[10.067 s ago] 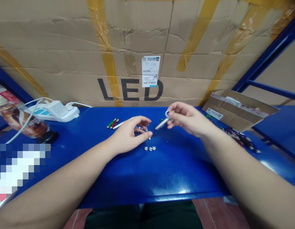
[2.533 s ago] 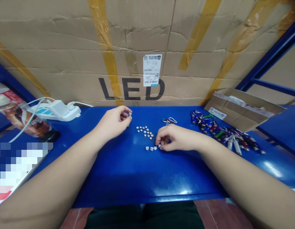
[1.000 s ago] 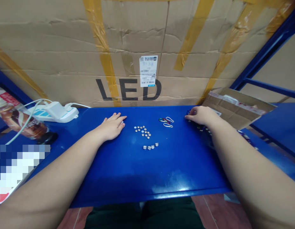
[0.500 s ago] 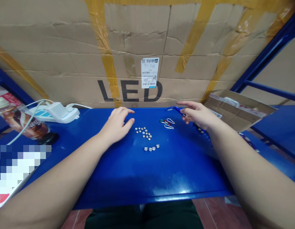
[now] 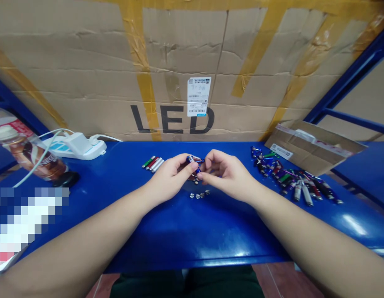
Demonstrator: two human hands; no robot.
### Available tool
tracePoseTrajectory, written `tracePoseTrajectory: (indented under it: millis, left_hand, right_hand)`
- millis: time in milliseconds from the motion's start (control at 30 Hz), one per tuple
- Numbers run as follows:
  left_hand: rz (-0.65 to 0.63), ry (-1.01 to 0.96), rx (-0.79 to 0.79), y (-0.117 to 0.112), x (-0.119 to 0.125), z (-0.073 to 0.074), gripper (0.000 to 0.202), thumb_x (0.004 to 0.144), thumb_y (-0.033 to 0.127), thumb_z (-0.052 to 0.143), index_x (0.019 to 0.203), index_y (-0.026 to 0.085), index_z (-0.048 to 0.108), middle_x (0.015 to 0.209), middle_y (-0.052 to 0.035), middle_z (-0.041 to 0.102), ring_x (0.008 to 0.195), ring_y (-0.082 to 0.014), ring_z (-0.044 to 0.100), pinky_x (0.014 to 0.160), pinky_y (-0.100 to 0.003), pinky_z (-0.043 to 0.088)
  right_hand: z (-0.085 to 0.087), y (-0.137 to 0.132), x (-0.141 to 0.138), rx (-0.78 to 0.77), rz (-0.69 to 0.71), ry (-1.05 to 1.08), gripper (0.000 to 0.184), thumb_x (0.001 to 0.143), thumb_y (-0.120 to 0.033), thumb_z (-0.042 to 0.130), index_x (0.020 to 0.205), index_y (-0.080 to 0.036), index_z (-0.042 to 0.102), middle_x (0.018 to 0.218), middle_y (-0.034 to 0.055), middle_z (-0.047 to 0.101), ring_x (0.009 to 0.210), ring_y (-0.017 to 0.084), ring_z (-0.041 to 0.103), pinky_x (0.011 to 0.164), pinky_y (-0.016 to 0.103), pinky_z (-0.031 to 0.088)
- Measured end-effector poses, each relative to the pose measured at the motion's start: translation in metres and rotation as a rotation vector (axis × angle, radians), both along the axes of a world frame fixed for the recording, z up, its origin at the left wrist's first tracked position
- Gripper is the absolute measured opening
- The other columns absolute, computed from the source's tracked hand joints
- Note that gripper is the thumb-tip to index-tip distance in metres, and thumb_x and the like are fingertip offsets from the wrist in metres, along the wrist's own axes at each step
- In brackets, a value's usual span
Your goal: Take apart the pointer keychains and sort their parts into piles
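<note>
Over the counter (image 5: 210,236), your left hand (image 5: 170,177) has joined your right hand (image 5: 227,174), both sets of fingers now pinching the blue keychain flashlight (image 5: 193,160).

Right now both hands are busy with a small blue metal keychain flashlight (image 5: 193,161), with the left hand (image 5: 170,177) and right hand (image 5: 227,174) pinching it between their fingers above a glossy blue metal tabletop (image 5: 210,231). A short row of tiny silver button cells (image 5: 198,195) is sitting just below them, three slim metal flashlights (image 5: 152,162) are lying off to the left, and a messy heap of colourful metal flashlights (image 5: 291,178) is spreading out to the right.
</note>
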State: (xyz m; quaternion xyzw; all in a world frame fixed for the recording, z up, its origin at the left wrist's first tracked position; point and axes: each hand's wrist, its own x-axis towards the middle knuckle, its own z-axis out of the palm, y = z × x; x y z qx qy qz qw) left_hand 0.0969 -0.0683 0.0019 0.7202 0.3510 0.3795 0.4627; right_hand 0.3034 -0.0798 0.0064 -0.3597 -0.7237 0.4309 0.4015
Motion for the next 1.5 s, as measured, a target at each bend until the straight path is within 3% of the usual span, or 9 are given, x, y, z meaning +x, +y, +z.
tracePoseTrajectory:
  millis: [133,267,467,600,833,1000,1133,1300,1500]
  left_hand:
    - [-0.002,-0.034,-0.023,0.002,-0.001,-0.003,0.034,0.097,0.044,0.06,0.118,0.017,0.064,0.113,-0.0091,0.073,0.1,-0.0221,0.07,0.092,-0.037,0.06]
    - [-0.088,-0.024,-0.003,-0.001,-0.001,-0.007,0.03,0.1,0.038,0.056,0.122,0.018,0.061,0.108,-0.0084,0.072,0.096,-0.0207,0.07,0.087,-0.035,0.06]
    - [-0.141,-0.041,0.078,-0.004,-0.001,-0.01,0.032,0.102,0.031,0.057,0.132,0.02,0.05,0.103,-0.0066,0.07,0.091,-0.0182,0.07,0.084,-0.032,0.056]
    - [-0.112,-0.068,0.08,-0.004,-0.002,-0.008,0.028,0.101,0.028,0.061,0.124,0.021,0.047,0.096,-0.0025,0.067,0.086,-0.0146,0.068,0.079,-0.027,0.054]
    - [-0.053,-0.012,0.11,0.0,-0.005,-0.011,0.028,0.098,0.031,0.064,0.122,0.019,0.055,0.105,-0.0064,0.07,0.088,-0.0169,0.072,0.081,-0.032,0.058]
    - [-0.022,0.03,0.174,0.002,-0.007,-0.011,0.03,0.097,0.03,0.064,0.125,0.017,0.061,0.11,-0.0091,0.074,0.089,-0.0184,0.073,0.083,-0.034,0.06]
    - [0.002,0.072,0.235,0.002,-0.007,-0.008,0.03,0.095,0.029,0.066,0.123,0.016,0.066,0.107,-0.0085,0.076,0.083,-0.0172,0.073,0.079,-0.032,0.06]
    - [-0.03,0.099,0.294,0.0,-0.005,-0.005,0.03,0.095,0.027,0.066,0.122,0.015,0.069,0.107,-0.0091,0.076,0.082,-0.0169,0.075,0.079,-0.031,0.061]
    - [-0.026,0.063,0.216,-0.003,-0.003,-0.003,0.031,0.092,0.028,0.069,0.119,0.013,0.071,0.097,-0.009,0.079,0.082,-0.0193,0.077,0.079,-0.031,0.063]
  right_hand:
    - [0.0,0.006,0.007,0.094,-0.071,-0.039,0.029,0.088,-0.037,0.076,0.105,-0.022,0.057,0.093,0.0037,0.071,0.084,0.018,0.07,0.074,0.031,0.058]
    - [-0.001,0.009,0.009,0.118,0.016,-0.023,0.027,0.091,-0.038,0.073,0.108,-0.021,0.061,0.094,0.0041,0.071,0.085,0.017,0.07,0.08,0.032,0.058]
    - [-0.003,0.01,0.005,-0.148,0.085,0.206,0.041,0.086,-0.044,0.082,0.103,-0.023,0.051,0.077,-0.0016,0.069,0.071,0.016,0.07,0.07,0.03,0.057]
    - [-0.002,0.014,0.006,-0.382,0.135,0.276,0.043,0.076,-0.043,0.091,0.092,-0.02,0.058,0.075,-0.0011,0.068,0.068,0.013,0.066,0.065,0.026,0.054]
    - [-0.003,0.017,0.007,-0.424,0.126,0.314,0.032,0.071,-0.034,0.093,0.079,-0.016,0.068,0.071,-0.0025,0.064,0.065,0.009,0.059,0.062,0.023,0.048]
    - [-0.003,0.017,0.006,-0.322,0.048,0.223,0.025,0.073,-0.034,0.087,0.081,-0.017,0.071,0.071,-0.0007,0.067,0.064,0.011,0.059,0.064,0.026,0.05]
    - [-0.003,0.016,0.007,-0.221,-0.042,0.16,0.023,0.073,-0.031,0.083,0.073,-0.018,0.064,0.071,0.0009,0.07,0.067,0.014,0.065,0.069,0.029,0.053]
    - [-0.006,0.016,0.007,-0.073,-0.091,0.098,0.02,0.07,-0.024,0.074,0.067,-0.02,0.055,0.061,-0.0021,0.064,0.057,0.014,0.059,0.057,0.026,0.046]
    - [-0.004,0.011,0.008,0.489,-0.231,-0.213,0.015,0.075,-0.021,0.066,0.066,-0.02,0.054,0.066,0.0009,0.063,0.06,0.014,0.054,0.057,0.026,0.04]
